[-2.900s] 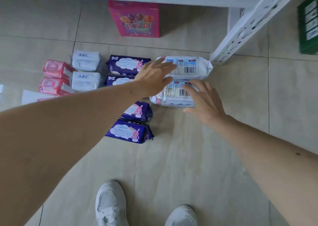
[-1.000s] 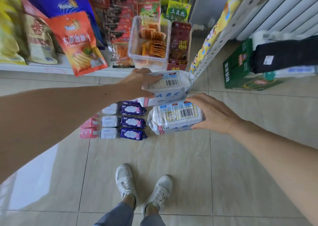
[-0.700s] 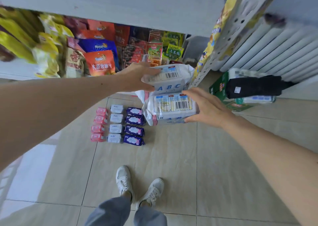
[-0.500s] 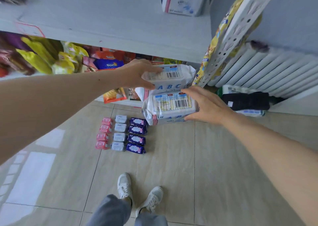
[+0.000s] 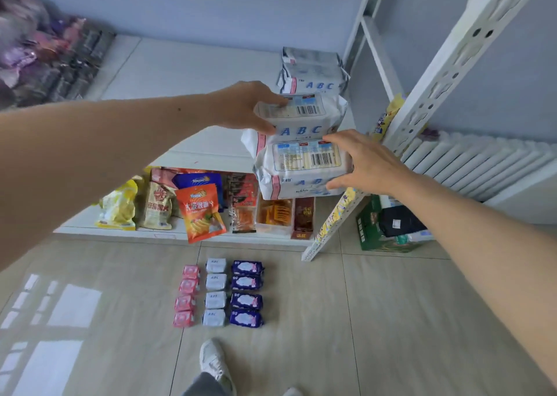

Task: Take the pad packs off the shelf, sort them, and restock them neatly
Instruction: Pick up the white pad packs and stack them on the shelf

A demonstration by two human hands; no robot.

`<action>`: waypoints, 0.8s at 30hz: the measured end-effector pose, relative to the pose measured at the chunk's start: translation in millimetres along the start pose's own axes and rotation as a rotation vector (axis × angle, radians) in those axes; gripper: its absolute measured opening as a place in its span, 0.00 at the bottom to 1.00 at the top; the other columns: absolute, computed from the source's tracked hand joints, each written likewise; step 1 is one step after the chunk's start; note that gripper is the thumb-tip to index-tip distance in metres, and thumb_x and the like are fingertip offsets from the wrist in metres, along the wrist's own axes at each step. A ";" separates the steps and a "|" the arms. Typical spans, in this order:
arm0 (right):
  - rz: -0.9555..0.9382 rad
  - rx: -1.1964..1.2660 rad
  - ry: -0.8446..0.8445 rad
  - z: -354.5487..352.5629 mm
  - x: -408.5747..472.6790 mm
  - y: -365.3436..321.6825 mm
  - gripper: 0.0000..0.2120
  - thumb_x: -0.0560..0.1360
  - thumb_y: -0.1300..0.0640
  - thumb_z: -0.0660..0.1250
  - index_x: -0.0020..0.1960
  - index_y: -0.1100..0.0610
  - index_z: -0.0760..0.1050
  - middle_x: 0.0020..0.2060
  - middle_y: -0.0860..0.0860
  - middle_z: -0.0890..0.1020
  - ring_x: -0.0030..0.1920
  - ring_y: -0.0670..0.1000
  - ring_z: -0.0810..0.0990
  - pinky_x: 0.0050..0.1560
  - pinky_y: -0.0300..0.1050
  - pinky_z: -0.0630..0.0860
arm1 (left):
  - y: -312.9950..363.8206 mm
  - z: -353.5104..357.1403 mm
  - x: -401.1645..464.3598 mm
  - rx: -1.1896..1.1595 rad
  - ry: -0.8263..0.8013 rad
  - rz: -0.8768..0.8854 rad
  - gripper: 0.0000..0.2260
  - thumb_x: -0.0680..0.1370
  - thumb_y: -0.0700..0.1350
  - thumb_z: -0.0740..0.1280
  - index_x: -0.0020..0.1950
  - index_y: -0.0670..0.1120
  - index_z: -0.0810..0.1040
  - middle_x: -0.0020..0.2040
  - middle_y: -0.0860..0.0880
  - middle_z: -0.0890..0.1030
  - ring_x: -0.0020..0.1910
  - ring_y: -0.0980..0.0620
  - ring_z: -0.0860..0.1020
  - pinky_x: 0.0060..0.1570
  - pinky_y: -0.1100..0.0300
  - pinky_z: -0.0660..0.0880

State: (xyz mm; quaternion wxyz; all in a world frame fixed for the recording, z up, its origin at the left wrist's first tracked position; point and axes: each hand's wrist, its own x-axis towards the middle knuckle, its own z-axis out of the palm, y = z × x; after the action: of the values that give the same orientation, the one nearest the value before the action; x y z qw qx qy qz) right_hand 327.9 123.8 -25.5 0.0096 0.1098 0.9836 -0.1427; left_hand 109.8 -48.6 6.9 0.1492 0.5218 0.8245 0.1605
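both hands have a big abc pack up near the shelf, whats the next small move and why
Probably push the left hand forward and set its large ABC pack on the shelf board, just in front of the stocked ABC packs at the back right. That pack is already the higher and farther one, and bare board lies before the stocked ones. The right hand would follow with its pack.
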 end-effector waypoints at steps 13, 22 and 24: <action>0.129 -0.020 -0.024 1.7 90.3 51.1 0.42 0.64 0.46 0.77 0.72 0.45 0.60 0.68 0.47 0.67 0.55 0.50 0.75 0.51 0.43 0.67 | -38.3 -5.6 114.8 -0.012 -0.067 0.058 0.29 0.74 0.49 0.71 0.73 0.52 0.66 0.71 0.47 0.67 0.69 0.46 0.65 0.65 0.56 0.60; 0.180 0.042 -0.115 -0.6 108.4 76.6 0.43 0.62 0.48 0.79 0.71 0.47 0.61 0.64 0.50 0.70 0.63 0.52 0.71 0.62 0.51 0.70 | -48.5 17.8 149.6 -0.031 -0.184 0.031 0.28 0.74 0.51 0.71 0.72 0.52 0.68 0.70 0.47 0.70 0.69 0.45 0.66 0.68 0.51 0.60; 0.172 0.052 -0.112 -1.0 109.2 77.2 0.42 0.62 0.48 0.79 0.70 0.47 0.61 0.63 0.49 0.70 0.62 0.51 0.71 0.61 0.49 0.70 | -51.6 21.4 149.4 -0.066 -0.190 0.019 0.26 0.75 0.50 0.69 0.72 0.52 0.67 0.71 0.48 0.68 0.70 0.46 0.64 0.68 0.53 0.59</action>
State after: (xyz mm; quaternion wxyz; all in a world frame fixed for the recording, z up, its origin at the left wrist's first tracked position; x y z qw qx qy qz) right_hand 238.2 219.6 -51.5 0.0740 0.1857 0.9645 -0.1725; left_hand 15.3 68.6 -45.9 0.2424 0.5374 0.7958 0.1386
